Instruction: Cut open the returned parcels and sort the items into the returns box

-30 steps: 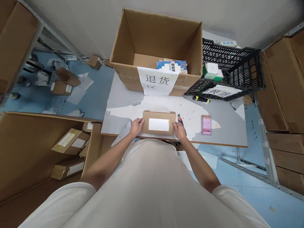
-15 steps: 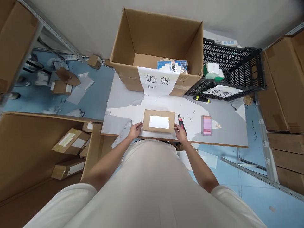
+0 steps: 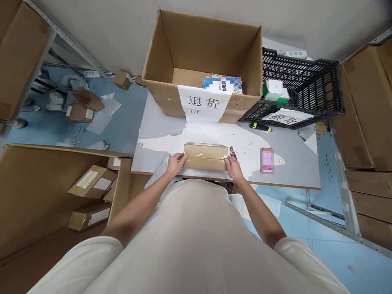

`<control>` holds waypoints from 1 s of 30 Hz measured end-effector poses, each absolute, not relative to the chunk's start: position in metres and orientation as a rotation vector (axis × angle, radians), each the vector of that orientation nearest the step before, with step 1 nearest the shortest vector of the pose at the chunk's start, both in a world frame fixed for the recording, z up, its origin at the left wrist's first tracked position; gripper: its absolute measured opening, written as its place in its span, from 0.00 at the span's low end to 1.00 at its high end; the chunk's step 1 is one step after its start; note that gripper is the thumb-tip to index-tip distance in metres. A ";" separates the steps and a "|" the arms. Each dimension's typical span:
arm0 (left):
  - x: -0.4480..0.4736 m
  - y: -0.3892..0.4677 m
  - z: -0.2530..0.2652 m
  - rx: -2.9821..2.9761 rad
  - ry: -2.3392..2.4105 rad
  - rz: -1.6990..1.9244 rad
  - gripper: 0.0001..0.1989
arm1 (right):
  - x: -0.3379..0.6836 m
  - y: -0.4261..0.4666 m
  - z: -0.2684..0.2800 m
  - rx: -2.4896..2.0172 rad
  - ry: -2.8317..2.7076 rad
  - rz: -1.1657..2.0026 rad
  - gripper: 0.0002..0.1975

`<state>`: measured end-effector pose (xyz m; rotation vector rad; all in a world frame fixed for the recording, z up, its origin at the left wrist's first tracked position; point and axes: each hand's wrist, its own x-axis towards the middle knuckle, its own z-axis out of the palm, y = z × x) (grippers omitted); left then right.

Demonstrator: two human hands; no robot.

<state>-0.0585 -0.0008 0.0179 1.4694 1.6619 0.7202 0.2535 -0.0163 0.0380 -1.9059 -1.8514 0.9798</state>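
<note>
A small brown cardboard box [image 3: 206, 162] is held between my two hands over the front of the table [image 3: 294, 173]. It is tilted, so a side with a strip of clear tape across it faces me, and only a sliver of its white label shows at the far edge. My left hand [image 3: 177, 164] grips the box's left end, fingers closed on it. At the right end, my right hand [image 3: 233, 167] is closed on the box as well. Just beyond that hand lies a red and black box cutter [image 3: 233, 152], its handle partly hidden by the hand.
Behind stands a large open carton [image 3: 165, 98] with books inside. Right of it is a black plastic crate [image 3: 332, 87] holding small green-and-white boxes. A yellow-black tool [image 3: 260, 127] and a blurred pink item [image 3: 267, 160] lie on the table. Another big carton [image 3: 45, 171] at left contains parcels.
The box has been tipped from lying label-up, so its taped side now shows. Both hands have moved from beside its ends to a grip on it. My right hand covers more of the cutter.
</note>
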 end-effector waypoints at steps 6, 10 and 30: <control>-0.049 0.005 0.018 1.484 1.686 0.663 0.22 | 0.246 -0.003 0.036 -1.972 -1.829 0.942 0.29; -0.043 -0.009 0.018 1.591 1.691 0.706 0.35 | 0.263 -0.003 0.024 -1.947 -1.753 0.937 0.30; -0.024 -0.015 0.017 2.272 1.281 0.732 0.15 | 0.260 0.024 0.093 -1.620 -2.238 0.813 0.29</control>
